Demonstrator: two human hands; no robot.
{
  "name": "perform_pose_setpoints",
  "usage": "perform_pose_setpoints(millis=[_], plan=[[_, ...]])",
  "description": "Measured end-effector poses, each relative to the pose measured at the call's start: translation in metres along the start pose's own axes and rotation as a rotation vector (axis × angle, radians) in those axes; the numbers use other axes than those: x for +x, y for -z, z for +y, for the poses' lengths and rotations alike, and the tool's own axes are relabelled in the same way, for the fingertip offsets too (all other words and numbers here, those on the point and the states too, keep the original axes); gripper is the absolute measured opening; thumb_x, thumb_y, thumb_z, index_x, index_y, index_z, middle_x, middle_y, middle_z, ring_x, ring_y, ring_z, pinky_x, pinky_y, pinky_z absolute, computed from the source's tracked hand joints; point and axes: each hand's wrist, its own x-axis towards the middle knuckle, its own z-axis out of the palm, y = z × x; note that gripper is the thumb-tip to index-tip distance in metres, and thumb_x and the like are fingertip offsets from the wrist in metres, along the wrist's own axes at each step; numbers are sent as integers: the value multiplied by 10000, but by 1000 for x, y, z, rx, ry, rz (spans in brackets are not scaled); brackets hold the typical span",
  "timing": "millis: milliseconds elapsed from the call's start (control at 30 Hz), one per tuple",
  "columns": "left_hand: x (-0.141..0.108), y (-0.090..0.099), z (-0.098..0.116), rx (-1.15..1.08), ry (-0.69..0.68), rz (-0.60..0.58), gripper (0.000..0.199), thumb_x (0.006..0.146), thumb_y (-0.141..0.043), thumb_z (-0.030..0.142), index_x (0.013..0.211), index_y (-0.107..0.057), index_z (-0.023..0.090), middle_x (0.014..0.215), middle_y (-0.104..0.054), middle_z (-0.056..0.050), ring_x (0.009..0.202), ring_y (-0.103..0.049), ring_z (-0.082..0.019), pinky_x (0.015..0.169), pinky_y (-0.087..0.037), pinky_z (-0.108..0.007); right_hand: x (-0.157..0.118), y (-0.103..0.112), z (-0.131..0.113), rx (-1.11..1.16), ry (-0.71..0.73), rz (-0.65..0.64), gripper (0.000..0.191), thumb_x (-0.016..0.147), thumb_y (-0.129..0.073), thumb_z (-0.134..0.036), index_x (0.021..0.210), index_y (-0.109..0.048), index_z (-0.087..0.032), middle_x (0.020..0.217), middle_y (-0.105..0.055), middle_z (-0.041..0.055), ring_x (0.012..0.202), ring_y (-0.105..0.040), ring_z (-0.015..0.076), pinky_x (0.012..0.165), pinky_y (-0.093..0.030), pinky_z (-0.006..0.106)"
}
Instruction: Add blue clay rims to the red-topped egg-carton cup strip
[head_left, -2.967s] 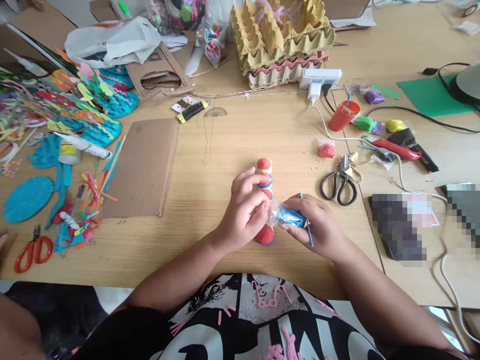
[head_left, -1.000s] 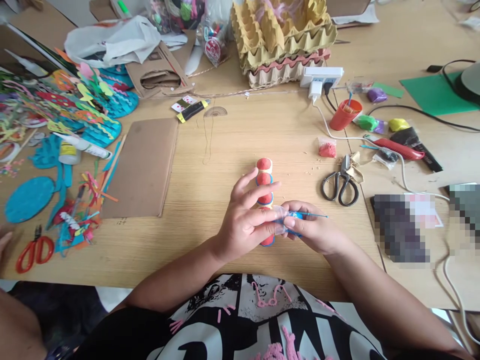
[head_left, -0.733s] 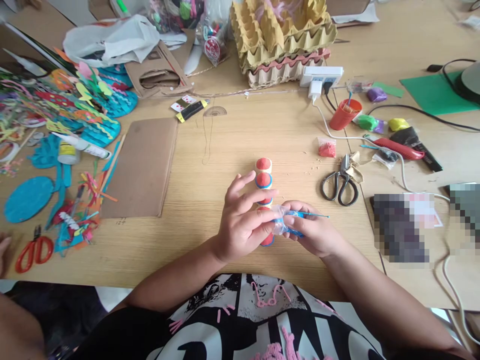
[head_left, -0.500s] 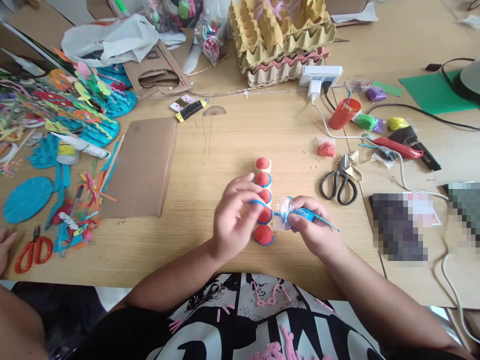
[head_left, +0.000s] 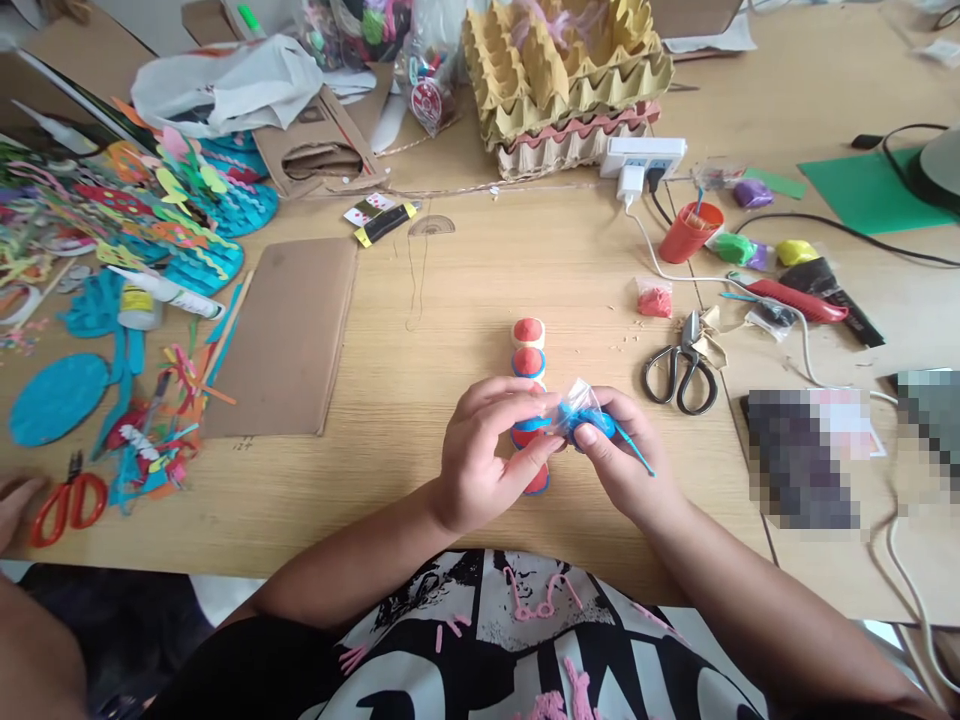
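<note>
A row of round red pieces (head_left: 529, 361), some edged in blue, stands upright on the table, partly covered by my hands. My right hand (head_left: 619, 445) is closed on a blue clay packet (head_left: 592, 425) in clear plastic, and a thin blue tool (head_left: 637, 454) sticks out from the same grip. My left hand (head_left: 491, 450) reaches over the row with its fingers bent to the left side of the packet; its fingertips meet the plastic and blue clay there.
Black-handled scissors (head_left: 681, 370) lie right of my hands, near a red cup (head_left: 690, 232). Cardboard (head_left: 281, 335) lies left, beside colourful crafts (head_left: 142, 220). Egg trays (head_left: 562, 90) are stacked at the back. Another person's hand (head_left: 16, 505) is at the left edge.
My left hand has moved right, from above the row to the packet. The thin blue strand that was at its fingertips no longer shows. The tool in my right hand points more steeply down.
</note>
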Motion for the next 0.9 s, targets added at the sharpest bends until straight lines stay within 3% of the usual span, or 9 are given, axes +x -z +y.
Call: perform_pose_setpoints(millis=[167,333,467,533,633,700,767,900], plan=[[-5,-1,-1,-50,32,-11,458,826,-843,144,1215,-614,226,1115,-731,-76,1151,-697,-222,983,-646,-385,-3,-1,1,-71,5,-21,163,946,-744,-363,1069,-689,-271,933,-739,-11,776,-696,114,724,-585,248],[-7,-4,-1,-271,254,-25,292,894,-755,99,1129,-624,214,1225,-663,-89,1143,-724,-199,904,-678,-314,-3,2,3,-111,-35,-48,140,960,-726,-361,1071,-695,-281,984,-731,-2,816,-698,130,759,-572,283],[-2,-3,-1,-453,391,-89,238,946,-701,104,1125,-597,221,1124,-707,-39,984,-777,-145,891,-677,-280,-1,6,0,-145,-38,-73,126,945,-749,-335,1060,-737,-287,962,-752,-1,838,-703,138,801,-562,302],[-1,-2,-2,-436,397,-86,290,955,-690,104,1195,-588,232,1168,-718,-44,981,-779,-140,902,-673,-284,0,8,3,-123,-49,-57,163,938,-758,-342,1095,-753,-302,1004,-779,4,862,-717,145,820,-574,314],[-2,-1,-5,-242,268,34,529,868,-798,119,1327,-573,256,1309,-687,-78,1200,-717,-205,1055,-619,-374,-3,9,13,-5,-63,-1,217,949,-737,-381,1160,-751,-332,1099,-796,9,959,-745,169,877,-605,350],[-3,-1,-4,-192,266,73,610,832,-843,145,1358,-557,258,1226,-719,-66,1184,-713,-208,1087,-595,-401,-6,9,21,78,-74,13,229,956,-722,-407,1178,-742,-353,1149,-791,5,1023,-749,183,931,-616,393],[-2,-2,-3,-263,361,52,544,870,-811,164,1340,-551,250,1071,-749,-31,1032,-752,-172,1001,-630,-367,-7,8,25,101,-62,20,241,953,-724,-415,1190,-734,-373,1213,-779,-1,1083,-745,189,996,-604,427],[2,-3,2,-376,513,36,424,902,-773,158,1263,-563,235,906,-751,7,921,-767,-151,879,-651,-309,-2,7,14,-60,-26,-16,254,940,-746,-368,1192,-739,-341,1229,-782,21,1135,-733,201,1052,-576,435]])
